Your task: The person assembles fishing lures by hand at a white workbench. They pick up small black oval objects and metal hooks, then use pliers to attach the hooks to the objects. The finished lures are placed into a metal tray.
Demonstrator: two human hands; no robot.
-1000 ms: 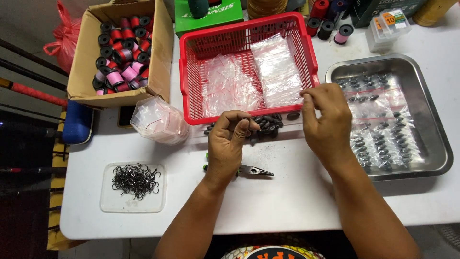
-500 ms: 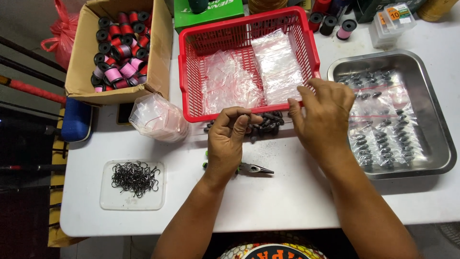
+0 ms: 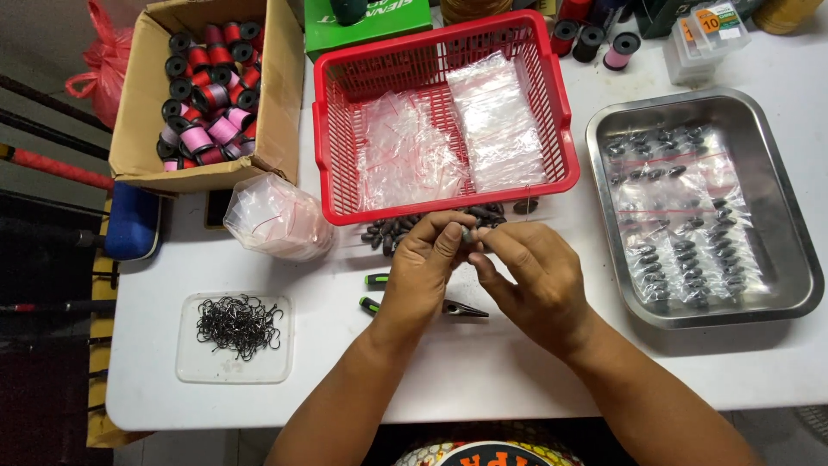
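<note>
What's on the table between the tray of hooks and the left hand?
Head view: only bare white table between the hook tray and the left hand.

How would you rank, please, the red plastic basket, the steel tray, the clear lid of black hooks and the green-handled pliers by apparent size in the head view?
1. Red plastic basket and steel tray: look alike, unranked.
2. Clear lid of black hooks.
3. Green-handled pliers, partly hidden by the left hand.

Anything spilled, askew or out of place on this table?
Mostly tidy. Dark sinkers lie loose in a small heap on the white table beside the red basket, not in any container. Pliers lie partly under the left hand. Nothing looks damaged.
</note>
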